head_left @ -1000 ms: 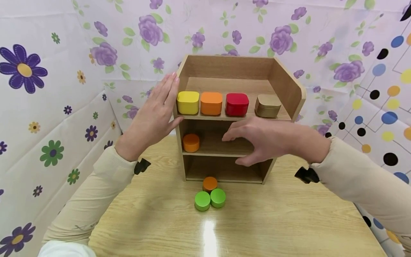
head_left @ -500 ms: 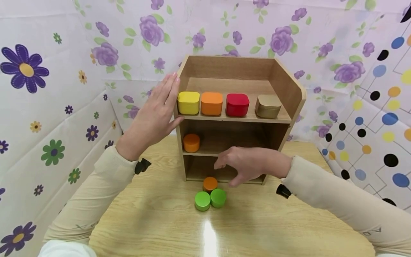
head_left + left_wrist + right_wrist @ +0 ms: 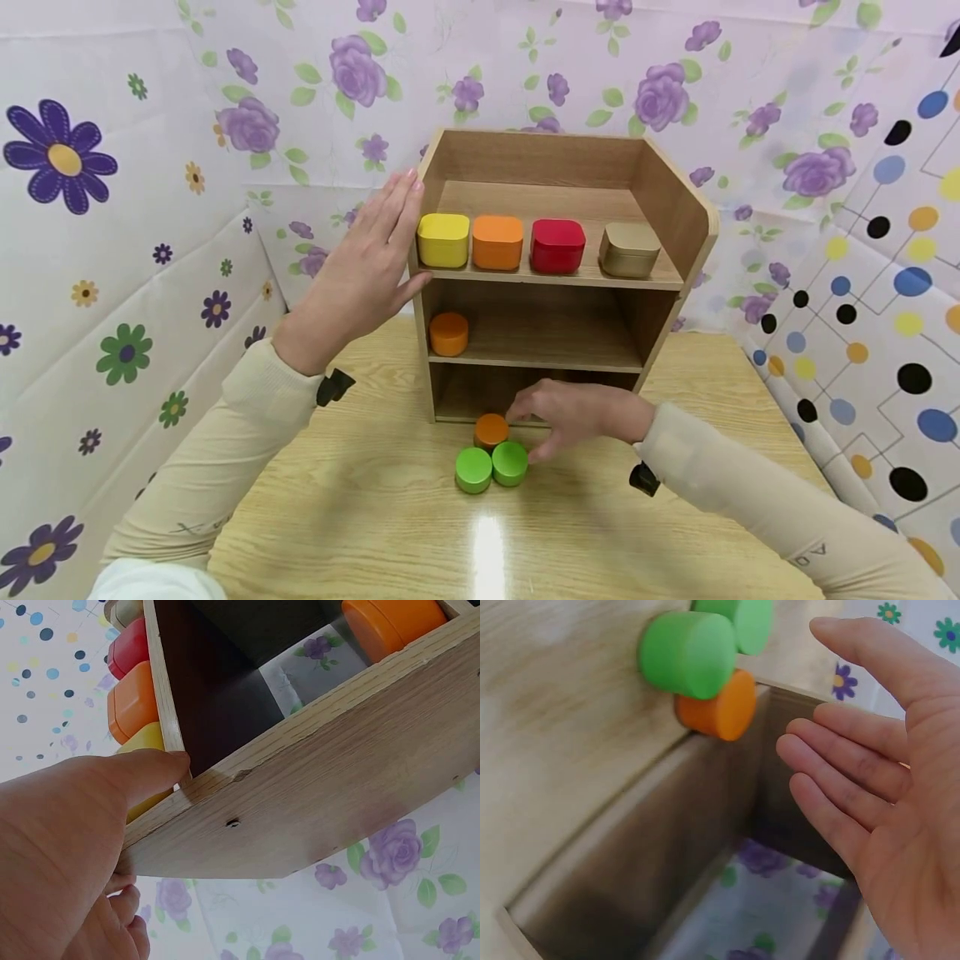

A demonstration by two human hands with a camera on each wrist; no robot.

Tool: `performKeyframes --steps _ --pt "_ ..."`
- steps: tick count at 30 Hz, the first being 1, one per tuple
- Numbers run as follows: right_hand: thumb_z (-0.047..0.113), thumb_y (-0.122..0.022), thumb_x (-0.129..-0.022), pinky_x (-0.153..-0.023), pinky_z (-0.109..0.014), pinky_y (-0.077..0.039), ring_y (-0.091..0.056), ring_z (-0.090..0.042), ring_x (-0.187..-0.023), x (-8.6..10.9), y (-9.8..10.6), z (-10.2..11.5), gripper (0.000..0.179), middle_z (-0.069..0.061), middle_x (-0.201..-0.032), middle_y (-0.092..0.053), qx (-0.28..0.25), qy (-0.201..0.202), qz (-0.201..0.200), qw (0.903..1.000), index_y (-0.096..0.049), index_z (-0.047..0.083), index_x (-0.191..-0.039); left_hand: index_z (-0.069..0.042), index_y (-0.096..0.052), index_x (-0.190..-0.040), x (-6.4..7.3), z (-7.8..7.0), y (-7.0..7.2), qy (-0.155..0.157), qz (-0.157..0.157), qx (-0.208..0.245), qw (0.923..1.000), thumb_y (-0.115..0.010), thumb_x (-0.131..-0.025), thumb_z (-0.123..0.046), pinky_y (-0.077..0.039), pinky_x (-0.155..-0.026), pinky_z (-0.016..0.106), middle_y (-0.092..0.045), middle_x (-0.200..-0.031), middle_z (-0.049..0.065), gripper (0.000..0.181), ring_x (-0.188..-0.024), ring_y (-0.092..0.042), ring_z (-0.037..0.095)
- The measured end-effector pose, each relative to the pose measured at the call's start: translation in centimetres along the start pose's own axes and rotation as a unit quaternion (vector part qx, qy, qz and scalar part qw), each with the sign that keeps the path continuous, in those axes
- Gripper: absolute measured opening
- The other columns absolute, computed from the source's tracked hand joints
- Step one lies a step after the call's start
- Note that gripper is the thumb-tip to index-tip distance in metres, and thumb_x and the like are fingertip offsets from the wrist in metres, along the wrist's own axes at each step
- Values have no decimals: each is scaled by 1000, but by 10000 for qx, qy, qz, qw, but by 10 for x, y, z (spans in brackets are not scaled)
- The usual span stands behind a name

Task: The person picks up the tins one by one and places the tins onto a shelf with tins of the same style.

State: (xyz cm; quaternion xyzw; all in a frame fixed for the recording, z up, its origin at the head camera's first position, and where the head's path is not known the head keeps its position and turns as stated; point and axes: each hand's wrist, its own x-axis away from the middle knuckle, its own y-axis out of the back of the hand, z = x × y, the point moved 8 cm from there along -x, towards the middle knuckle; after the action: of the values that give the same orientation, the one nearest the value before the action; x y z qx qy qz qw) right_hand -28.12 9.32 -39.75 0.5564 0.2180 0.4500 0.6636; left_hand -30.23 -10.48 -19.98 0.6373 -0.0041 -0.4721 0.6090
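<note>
My left hand [image 3: 367,250] lies with straight fingers along the outer left side of a small wooden shelf unit [image 3: 555,367]; its thumb [image 3: 161,771] touches the front edge by the top board. My right hand [image 3: 573,412] is low before the bottom compartment, thumb and fingers spread apart, holding nothing. Just left of it on the table stand a round orange container [image 3: 491,432] and two round green containers [image 3: 510,463], grouped closely. In the right wrist view, the nearer green container [image 3: 686,654] and orange container [image 3: 716,705] sit beyond the fingertips.
Yellow [image 3: 444,240], orange [image 3: 497,242], red [image 3: 557,246] and gold [image 3: 629,249] rounded boxes line the unit's top board. Another round orange container [image 3: 449,333] stands at the left of the middle compartment. Patterned cloth walls [image 3: 525,67] surround the wooden table [image 3: 360,500].
My right hand has come down from the middle compartment toward the orange and green containers on the table. The left hand stays against the unit's side.
</note>
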Motion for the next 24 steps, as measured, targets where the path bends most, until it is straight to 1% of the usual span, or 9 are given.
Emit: performKeyframes --steps 5,10,13,19,24 --pt "30 -83 -91 -105 -36 -60 -70 -23 -120 -2 -19 -15 55 -10 -134 -71 -366 7 -292 9989 -68 4 -137 9 -11 -165 0 0 1 -12 -5 30 10000 -81 -94 -22 -15 -137 50 -13 -175 28 105 -164 -16 43" --pt "28 -82 -89 -103 -39 -60 -70 -28 -118 -2 -37 -25 52 -11 -130 -72 -671 137 -603 9958 -69 5 -133 9 -11 -165 0 -1 1 -46 -24 54 10000 -81 -94 -22 -16 -137 51 -14 -175 28 104 -164 -16 42" --pt "28 -83 -88 -102 -40 -61 -71 -26 -117 -1 -47 -30 50 -10 -127 -73 -807 171 -835 9931 -70 6 -132 9 -11 -165 0 -1 1 -43 -44 50 10000 -81 -94 -22 -17 -136 52 -14 -175 28 104 -164 -16 42" --pt "28 -86 -88 -100 -37 -62 -73 -21 -113 0 -62 -37 51 -6 -124 -73 -1155 147 -1255 9852 -70 7 -131 8 -11 -166 0 -1 1 -16 -16 55 10000 -81 -94 -22 -17 -136 52 -13 -175 27 104 -164 -16 42" --pt "33 -87 -86 -96 -33 -63 -72 -19 -109 0 -71 -42 54 -2 -120 -73 -1226 48 -1491 9812 -70 8 -131 9 -11 -165 0 -1 1 23 -5 95 10000 -81 -94 -22 -17 -136 52 -14 -175 27 104 -164 -16 42"
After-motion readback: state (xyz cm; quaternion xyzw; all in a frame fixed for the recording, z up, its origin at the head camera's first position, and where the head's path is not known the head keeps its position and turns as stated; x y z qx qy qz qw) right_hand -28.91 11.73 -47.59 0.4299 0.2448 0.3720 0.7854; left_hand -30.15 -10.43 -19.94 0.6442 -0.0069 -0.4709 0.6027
